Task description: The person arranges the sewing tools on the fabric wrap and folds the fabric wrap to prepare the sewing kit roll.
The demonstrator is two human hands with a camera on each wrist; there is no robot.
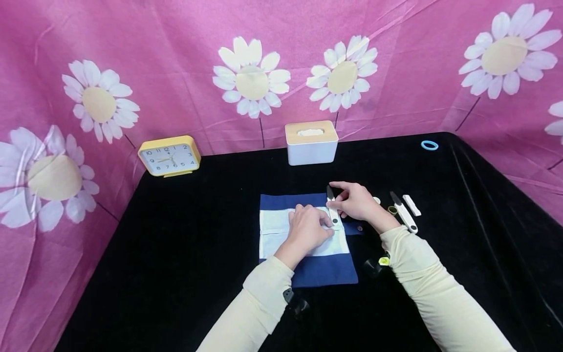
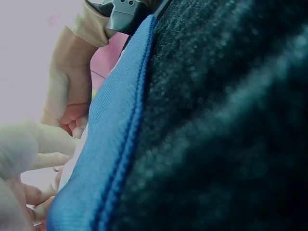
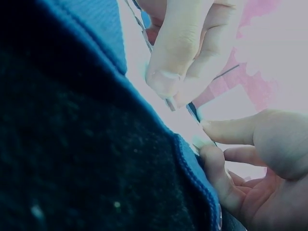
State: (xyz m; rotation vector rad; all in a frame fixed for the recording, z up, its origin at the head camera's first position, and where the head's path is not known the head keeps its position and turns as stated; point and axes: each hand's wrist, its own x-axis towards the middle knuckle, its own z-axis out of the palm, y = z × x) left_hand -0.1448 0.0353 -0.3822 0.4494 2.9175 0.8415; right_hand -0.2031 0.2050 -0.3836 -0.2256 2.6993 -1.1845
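Note:
A navy sewing roll (image 1: 323, 270) lies spread out, with a white pocketed panel (image 1: 273, 242) across its middle. White-handled thread snips (image 1: 333, 211) with a dark blade lie along the panel's right edge. My right hand (image 1: 357, 201) pinches the snips from the right, its thumb and fingertips around them. Resting over the panel, my left hand (image 1: 306, 226) has its thumb and forefinger close together at the pocket fabric, beside the handle's lower end. Both hands meet at the cloth edge in the right wrist view; the snips are mostly hidden there.
Right of the roll lie a second pair of snips (image 1: 403, 212), a white bar (image 1: 411, 205), a brass-coloured ring (image 1: 392, 210) and a small yellow item (image 1: 384, 261). Farther back stand a yellow clock (image 1: 170, 157), a tissue box (image 1: 312, 149) and a blue ring (image 1: 429, 145).

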